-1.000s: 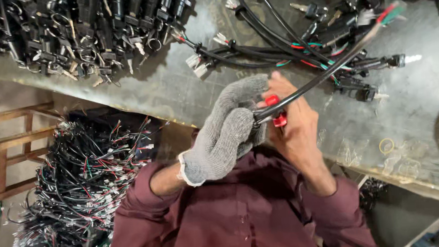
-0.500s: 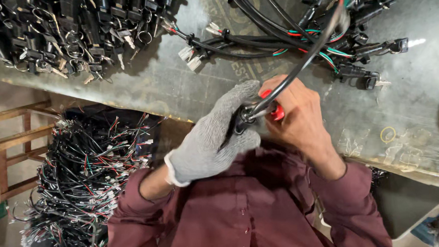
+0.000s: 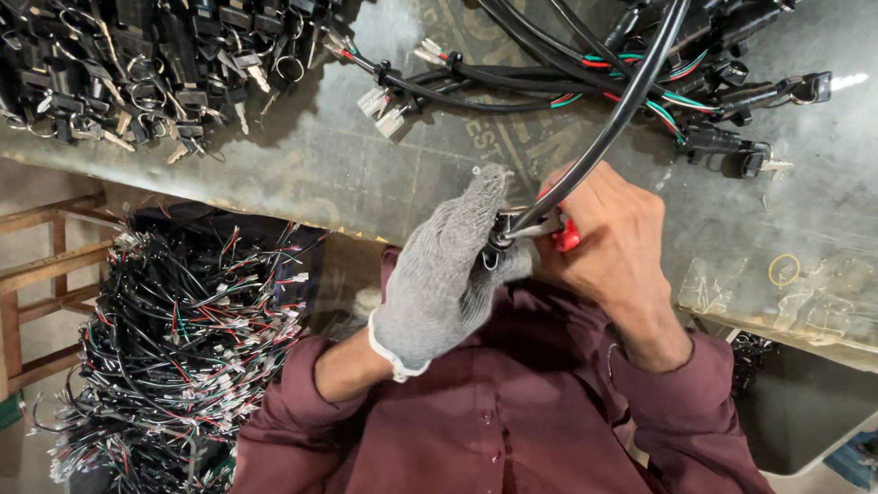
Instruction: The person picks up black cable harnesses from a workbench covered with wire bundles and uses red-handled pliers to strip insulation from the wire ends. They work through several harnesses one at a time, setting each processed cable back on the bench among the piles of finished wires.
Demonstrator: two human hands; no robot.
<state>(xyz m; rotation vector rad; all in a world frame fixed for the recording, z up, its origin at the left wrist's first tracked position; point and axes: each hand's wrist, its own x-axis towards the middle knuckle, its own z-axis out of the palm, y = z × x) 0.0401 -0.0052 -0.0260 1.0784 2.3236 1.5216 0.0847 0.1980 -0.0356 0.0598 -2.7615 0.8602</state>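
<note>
From the head camera, a worn grey-green counter (image 3: pixel 355 171) with scuffs and a faint round printed mark fills the upper part of the view, its front edge running down to the right. Below the edge on the left stand a wooden stool (image 3: pixel 21 289) and a big heap of loose wire harnesses (image 3: pixel 185 361), black with red, green and white strands, resting low beside the person in the maroon shirt (image 3: pixel 488 425).

The left hand (image 3: pixel 450 271), in a grey knitted glove, is clenched around the near end of a thick black cable (image 3: pixel 612 118), close to the chest and just over the counter edge. The bare right hand (image 3: pixel 614 243) is closed on a red-handled tool (image 3: pixel 563 232), whose metal tip meets the cable end right beside the gloved fingers; the two hands touch. From the grip, the cable rises away toward the top right and leaves the picture.

At the top left lies a dense pile of black switches with keys (image 3: pixel 139 62). At the top right lies a bundle of finished cables (image 3: pixel 650 66) with white plugs and black connectors. Near the right hand, clear small plastic bags (image 3: pixel 707 288) and a yellow rubber band (image 3: pixel 785 270) lie flat on the counter.
</note>
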